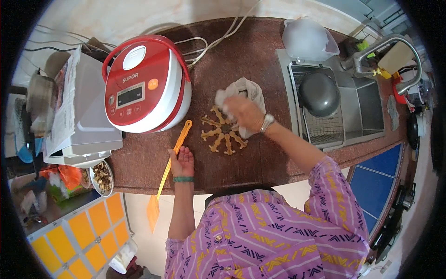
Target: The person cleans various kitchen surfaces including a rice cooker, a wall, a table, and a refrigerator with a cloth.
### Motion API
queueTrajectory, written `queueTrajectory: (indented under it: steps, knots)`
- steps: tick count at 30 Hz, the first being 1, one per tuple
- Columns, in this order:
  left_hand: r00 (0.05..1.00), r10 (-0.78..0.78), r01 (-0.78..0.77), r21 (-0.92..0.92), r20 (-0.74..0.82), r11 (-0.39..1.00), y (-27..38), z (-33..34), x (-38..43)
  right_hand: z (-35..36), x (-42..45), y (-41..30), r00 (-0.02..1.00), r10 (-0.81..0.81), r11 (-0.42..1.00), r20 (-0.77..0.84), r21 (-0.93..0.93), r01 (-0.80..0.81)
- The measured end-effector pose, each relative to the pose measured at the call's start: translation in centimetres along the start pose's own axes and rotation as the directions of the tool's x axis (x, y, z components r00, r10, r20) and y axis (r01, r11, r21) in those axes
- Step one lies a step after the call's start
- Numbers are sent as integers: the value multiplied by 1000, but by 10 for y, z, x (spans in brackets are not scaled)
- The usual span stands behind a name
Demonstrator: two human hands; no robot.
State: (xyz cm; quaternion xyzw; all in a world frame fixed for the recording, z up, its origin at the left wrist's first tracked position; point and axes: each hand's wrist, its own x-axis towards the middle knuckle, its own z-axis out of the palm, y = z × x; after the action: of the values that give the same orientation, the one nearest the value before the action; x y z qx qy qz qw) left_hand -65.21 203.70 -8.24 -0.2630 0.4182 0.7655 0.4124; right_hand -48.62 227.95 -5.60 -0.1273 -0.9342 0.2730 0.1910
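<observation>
My right hand (244,113), blurred by motion, grips a whitish-grey cloth (257,92) that is bunched above and behind it. Part of the cloth shows blurred at the fingertips. Partly covered by this hand is a brown trivet (217,134) with knobbly arms radiating from its middle, flat on the countertop. My left hand (183,162) rests palm up near the counter's front edge, fingers slightly curled. Between its thumb and fingers passes the handle of an orange-yellow fly swatter (183,134); whether it is gripped is unclear. The swatter's head hangs beyond the edge.
A red and white Supor rice cooker (150,83) stands to the left, its cable behind it. Further left are a grey appliance (95,108) and a bowl of dried food (101,178). On the right, an upturned dark pan (319,94) sits in the sink (364,104) beneath a faucet (359,64).
</observation>
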Motion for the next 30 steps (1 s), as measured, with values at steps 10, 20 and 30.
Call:
queueTrajectory:
  steps: [10, 20, 30]
  knots:
    - [985, 138, -119, 179, -101, 977, -2, 12, -12, 2, 114, 84, 1000, 16, 863, -1, -505, -14]
    - [990, 109, -94, 172, -84, 981, -3, 14, -16, -55, 108, 175, 858, 419, 603, -296, -616, -507]
    - [991, 132, -135, 128, 24, 983, -3, 1, -15, -44, -5, 49, 982, 67, 904, 178, -427, 16]
